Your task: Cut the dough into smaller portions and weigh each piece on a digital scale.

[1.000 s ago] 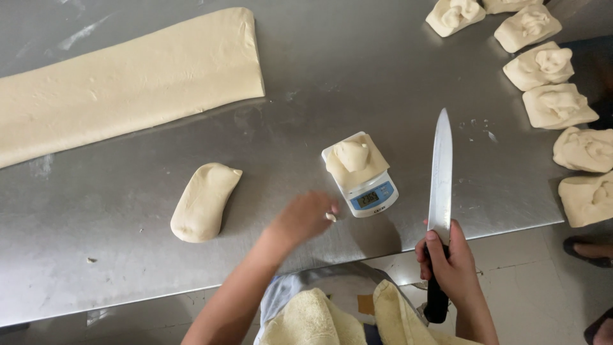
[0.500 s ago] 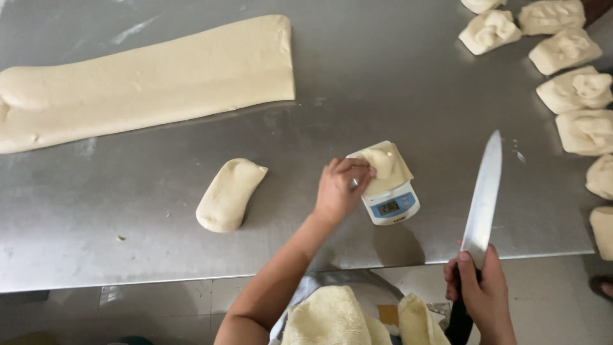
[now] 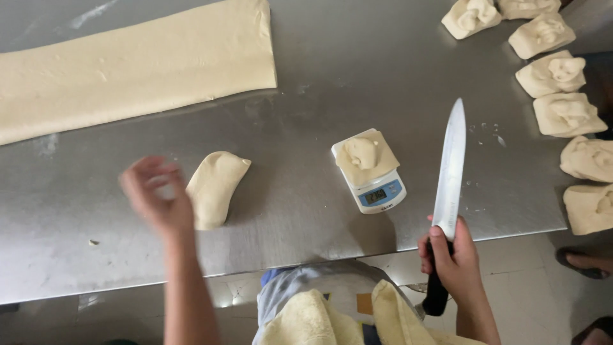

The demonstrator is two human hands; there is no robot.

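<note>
The left hand (image 3: 156, 198) is motion-blurred; its finger positions cannot be resolved. The dough sheet (image 3: 137, 67) is cut off by the left and top edges. The right hand (image 3: 450, 259) covers most of the knife (image 3: 449, 169) handle. A dough piece (image 3: 365, 155) hides the scale (image 3: 373, 185) platform. The scale display is too small to tell. The outermost dough portions (image 3: 590, 207) run past the right edge.

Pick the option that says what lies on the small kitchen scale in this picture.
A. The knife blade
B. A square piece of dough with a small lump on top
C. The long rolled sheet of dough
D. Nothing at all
B: the scale carries a square piece of dough topped with a small lump, while the right hand holds the knife beside it.
</note>
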